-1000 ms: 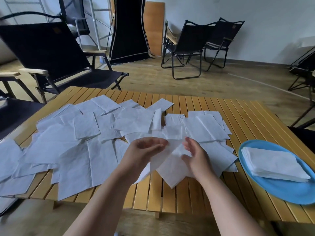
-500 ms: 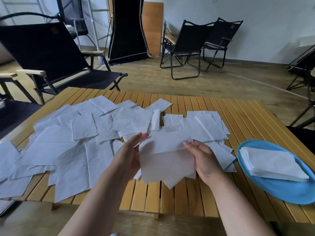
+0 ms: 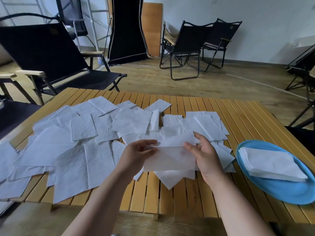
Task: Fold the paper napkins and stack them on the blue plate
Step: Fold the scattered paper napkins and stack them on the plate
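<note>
Both hands hold one white paper napkin (image 3: 170,156) above the table's front middle, its top part bent over along a crease. My left hand (image 3: 136,155) pinches its left edge; my right hand (image 3: 204,155) grips its right edge with the fingers spread behind it. Several unfolded white napkins (image 3: 81,143) lie scattered and overlapping across the left and middle of the wooden slat table (image 3: 247,120). At the right front sits the blue plate (image 3: 281,193) with a stack of folded napkins (image 3: 271,162) on it.
A black folding chair (image 3: 51,62) stands just behind the table's left corner. Two more black chairs (image 3: 196,46) stand farther back by the wall. Another dark chair (image 3: 303,137) edges in at the right of the table.
The napkin was lifted from the pile and spread between both hands. Its top part has since come down over the front, making it a shorter, wider strip.
</note>
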A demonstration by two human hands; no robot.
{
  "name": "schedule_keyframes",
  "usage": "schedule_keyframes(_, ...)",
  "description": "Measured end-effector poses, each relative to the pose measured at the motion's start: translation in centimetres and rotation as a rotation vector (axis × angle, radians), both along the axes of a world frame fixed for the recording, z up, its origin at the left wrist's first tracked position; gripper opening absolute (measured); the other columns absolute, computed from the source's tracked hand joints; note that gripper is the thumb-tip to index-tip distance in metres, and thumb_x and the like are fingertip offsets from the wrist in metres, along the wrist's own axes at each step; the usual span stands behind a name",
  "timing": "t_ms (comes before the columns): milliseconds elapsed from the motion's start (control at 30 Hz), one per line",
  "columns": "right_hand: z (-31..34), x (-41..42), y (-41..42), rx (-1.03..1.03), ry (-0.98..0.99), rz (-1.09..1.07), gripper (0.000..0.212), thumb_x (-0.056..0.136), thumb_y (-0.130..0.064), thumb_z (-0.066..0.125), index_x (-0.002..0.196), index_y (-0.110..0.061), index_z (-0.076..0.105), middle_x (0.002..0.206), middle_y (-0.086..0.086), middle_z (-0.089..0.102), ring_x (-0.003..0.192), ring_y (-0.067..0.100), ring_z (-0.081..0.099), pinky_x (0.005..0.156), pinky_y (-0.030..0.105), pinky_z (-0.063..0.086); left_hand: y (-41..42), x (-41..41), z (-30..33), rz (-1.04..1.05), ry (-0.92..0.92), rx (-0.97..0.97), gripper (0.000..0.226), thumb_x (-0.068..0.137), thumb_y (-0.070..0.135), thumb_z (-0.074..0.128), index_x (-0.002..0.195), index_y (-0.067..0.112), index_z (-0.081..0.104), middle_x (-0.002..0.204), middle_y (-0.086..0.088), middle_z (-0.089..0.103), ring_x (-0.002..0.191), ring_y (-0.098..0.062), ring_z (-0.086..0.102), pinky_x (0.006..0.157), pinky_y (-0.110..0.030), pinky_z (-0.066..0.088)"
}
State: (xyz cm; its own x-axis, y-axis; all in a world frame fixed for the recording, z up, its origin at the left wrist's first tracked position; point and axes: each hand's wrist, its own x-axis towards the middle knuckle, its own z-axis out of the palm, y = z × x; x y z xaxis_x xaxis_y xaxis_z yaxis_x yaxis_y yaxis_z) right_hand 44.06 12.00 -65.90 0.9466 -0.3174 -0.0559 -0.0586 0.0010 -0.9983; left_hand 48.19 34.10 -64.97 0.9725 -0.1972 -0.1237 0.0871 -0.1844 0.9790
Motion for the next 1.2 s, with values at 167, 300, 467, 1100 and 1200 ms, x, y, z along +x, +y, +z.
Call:
schedule_keyframes(167, -0.2, -0.1, -0.6, -0.211, -0.047, 0.081, 0.061, 0.088, -0.023, 0.076, 0.14, -0.041, 0.048, 0.094, -0.005, 0.076, 0.095, 0.008, 0.07, 0.082, 0.029, 0.056, 0.0, 0.3, -0.2, 0.03, -0.099, 0.097, 0.021, 0.095, 0.016, 0.067, 0.103, 0.032, 0.077, 0.1, 0.015, 0.072, 0.094, -0.005, 0.063, 0.065, -0.005, 0.048)
schedule_keyframes(300, -0.1, -0.5, -0.5, -0.322, -0.074, 0.07, 0.025, 0.088, -0.019, 0.076, 0.104, -0.038, 0.071, 0.093, -0.014, 0.076, 0.092, 0.003, 0.069, 0.078, 0.021, 0.05, 0.1, 0.6, -0.4, 0.022, -0.128, 0.117, 0.019, 0.095, 0.018, 0.067, 0.096, 0.034, 0.077, 0.1, 0.015, 0.072, 0.094, -0.002, 0.063, 0.068, -0.008, 0.049)
schedule_keyframes(467, 0.2, -0.6, -0.5, -0.441, -0.11, 0.021, 0.016, 0.089, -0.019, 0.075, 0.089, -0.035, 0.073, 0.089, -0.021, 0.07, 0.09, -0.003, 0.064, 0.071, 0.012, 0.048, 0.2, 0.8, -0.7, 0.005, -0.172, 0.123, 0.017, 0.093, 0.018, 0.07, 0.091, 0.033, 0.077, 0.1, 0.014, 0.071, 0.097, -0.003, 0.063, 0.073, -0.012, 0.046)
schedule_keyframes(1100, 0.3, -0.6, -0.4, -0.443, -0.059, -0.006, 0.006, 0.094, -0.027, 0.068, 0.093, -0.032, 0.067, 0.085, -0.012, 0.073, 0.085, -0.007, 0.065, 0.063, 0.005, 0.047, 0.4, 0.6, -0.5, 0.044, -0.052, 0.035, 0.011, 0.095, 0.029, 0.068, 0.095, 0.025, 0.078, 0.082, 0.011, 0.076, 0.076, -0.001, 0.066, 0.065, -0.019, 0.052)
schedule_keyframes(1200, -0.5, -0.3, -0.5, -0.472, 0.027, 0.003, 0.007, 0.094, -0.029, 0.069, 0.1, -0.025, 0.07, 0.09, -0.013, 0.072, 0.086, -0.003, 0.065, 0.061, 0.007, 0.045, 0.4, 0.9, -0.9, 0.072, -0.033, 0.089, 0.011, 0.096, 0.023, 0.067, 0.094, 0.026, 0.078, 0.086, 0.008, 0.076, 0.085, -0.012, 0.07, 0.071, -0.027, 0.06)
